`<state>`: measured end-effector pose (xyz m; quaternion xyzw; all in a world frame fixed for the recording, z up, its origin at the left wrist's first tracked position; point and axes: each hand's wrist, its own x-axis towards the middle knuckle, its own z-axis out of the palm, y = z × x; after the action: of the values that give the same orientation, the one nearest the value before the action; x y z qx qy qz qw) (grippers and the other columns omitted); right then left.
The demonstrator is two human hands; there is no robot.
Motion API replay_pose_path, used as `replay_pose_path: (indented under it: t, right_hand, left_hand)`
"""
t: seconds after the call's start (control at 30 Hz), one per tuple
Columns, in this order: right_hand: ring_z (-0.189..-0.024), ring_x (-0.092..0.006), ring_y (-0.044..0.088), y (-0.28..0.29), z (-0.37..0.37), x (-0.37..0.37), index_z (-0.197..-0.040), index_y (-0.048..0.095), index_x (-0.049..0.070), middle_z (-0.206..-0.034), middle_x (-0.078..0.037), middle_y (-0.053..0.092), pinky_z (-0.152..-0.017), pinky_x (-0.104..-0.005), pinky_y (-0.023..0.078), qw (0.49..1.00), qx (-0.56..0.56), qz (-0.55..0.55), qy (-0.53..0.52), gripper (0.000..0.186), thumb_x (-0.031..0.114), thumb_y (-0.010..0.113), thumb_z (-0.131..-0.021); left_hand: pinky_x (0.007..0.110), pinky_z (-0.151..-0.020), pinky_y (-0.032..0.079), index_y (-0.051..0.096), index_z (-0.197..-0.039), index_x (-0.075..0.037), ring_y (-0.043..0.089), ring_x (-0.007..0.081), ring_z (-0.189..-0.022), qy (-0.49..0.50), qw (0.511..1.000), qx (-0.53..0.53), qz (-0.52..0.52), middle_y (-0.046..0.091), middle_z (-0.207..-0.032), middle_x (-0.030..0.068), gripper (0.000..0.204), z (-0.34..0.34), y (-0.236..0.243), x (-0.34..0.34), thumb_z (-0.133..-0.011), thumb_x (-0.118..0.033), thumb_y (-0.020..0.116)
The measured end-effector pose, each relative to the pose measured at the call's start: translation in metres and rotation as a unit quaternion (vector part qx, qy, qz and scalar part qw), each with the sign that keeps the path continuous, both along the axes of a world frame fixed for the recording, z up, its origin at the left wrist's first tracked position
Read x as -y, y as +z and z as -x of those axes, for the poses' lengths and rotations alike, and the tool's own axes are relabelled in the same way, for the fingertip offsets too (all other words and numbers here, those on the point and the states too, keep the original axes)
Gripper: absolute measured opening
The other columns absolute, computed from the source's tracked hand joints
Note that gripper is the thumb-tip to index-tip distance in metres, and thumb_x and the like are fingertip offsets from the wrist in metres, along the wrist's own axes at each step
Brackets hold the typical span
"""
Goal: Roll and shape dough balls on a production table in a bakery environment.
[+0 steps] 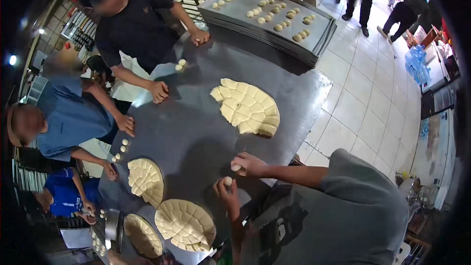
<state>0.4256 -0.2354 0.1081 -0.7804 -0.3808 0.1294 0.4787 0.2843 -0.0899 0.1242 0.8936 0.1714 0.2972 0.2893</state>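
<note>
My left hand [227, 197] is closed around a small pale dough ball [227, 181], which shows between thumb and fingers. Just above and to the right, my right hand [251, 165] curls over another dough ball [236, 168] at the table surface. Both are over the near edge of the dark metal table [196, 118]. Beyond them lies a large dough slab [248, 108], cut into many pieces with a ragged left side. To the left of my hands are a scored, rounded dough slab [186, 223] and a smaller, partly used one [147, 179].
Stacked metal trays [221, 13] holding rows of dough balls stand at the far end. Across the table, co-workers' hands [158, 91] rest near loose dough balls [180, 64]. Another dough slab [142, 235] and a metal ring-like container [113, 225] are at lower left. Tiled floor [360, 113] lies right.
</note>
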Motion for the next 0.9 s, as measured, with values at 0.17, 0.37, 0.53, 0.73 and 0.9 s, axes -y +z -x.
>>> replay_pose_path:
  t: [0.17, 0.37, 0.53, 0.73, 0.9]
  right_hand:
    - [-0.097, -0.0377, 0.052, -0.005, 0.020, 0.016, -0.124, 0.050, 0.009, -0.114, -0.020, 0.052, -0.085, -0.0425, 0.044, 0.941, 0.059, 0.098, -0.317, 0.051, 0.021, 0.070, -0.078]
    - [-0.087, -0.0365, 0.054, -0.023, -0.047, 0.009, -0.118, 0.053, 0.009, -0.099, -0.020, 0.056, -0.077, -0.0453, 0.046, 0.841, 0.097, 0.035, -0.531, 0.042, 0.027, 0.065, -0.083]
    - [-0.059, -0.0300, 0.048, 0.010, 0.009, 0.031, -0.090, 0.051, 0.002, -0.070, -0.013, 0.056, -0.060, -0.0414, 0.040, 0.882, -0.181, -0.098, -0.424, 0.016, 0.018, 0.051, -0.086]
    - [-0.059, -0.0225, 0.048, 0.119, 0.075, 0.127, -0.087, 0.051, 0.005, -0.071, -0.009, 0.056, -0.058, -0.0350, 0.039, 0.955, -0.208, 0.028, -0.211, 0.013, 0.017, 0.056, -0.085]
    - [-0.066, -0.0229, 0.053, 0.121, 0.052, 0.117, -0.093, 0.057, 0.006, -0.075, -0.007, 0.062, -0.062, -0.0345, 0.043, 0.971, -0.197, 0.128, -0.035, 0.016, 0.019, 0.059, -0.084]
  left_hand:
    - [0.036, -0.075, 0.050, 0.059, -0.118, -0.002, 0.062, 0.0286, -0.081, -0.046, 0.996, -0.075, 0.006, 0.064, -0.102, 0.0153, 0.034, -0.029, 0.007, -0.015, -0.086, -0.012, 0.067]
    - [0.034, -0.091, 0.047, 0.058, -0.123, 0.001, 0.062, 0.0276, -0.102, -0.272, 0.935, -0.047, 0.222, 0.064, -0.117, 0.0146, 0.031, -0.125, 0.040, 0.031, -0.095, -0.010, 0.050]
    - [0.039, -0.110, 0.029, 0.050, -0.133, 0.001, 0.036, 0.0308, -0.137, -0.468, 0.833, -0.156, 0.250, 0.042, -0.145, 0.0176, 0.042, -0.229, -0.012, 0.059, -0.100, -0.021, 0.034]
    - [0.042, -0.112, 0.025, 0.036, -0.145, -0.002, 0.030, 0.0318, -0.140, -0.549, 0.808, -0.207, -0.054, 0.035, -0.150, 0.0173, 0.052, -0.231, -0.016, 0.060, -0.099, -0.027, 0.040]
    - [0.034, -0.110, 0.030, 0.020, -0.152, -0.007, 0.037, 0.0227, -0.135, -0.642, 0.649, -0.290, 0.287, 0.033, -0.152, 0.0119, 0.088, -0.150, 0.051, 0.048, -0.085, -0.034, 0.071]
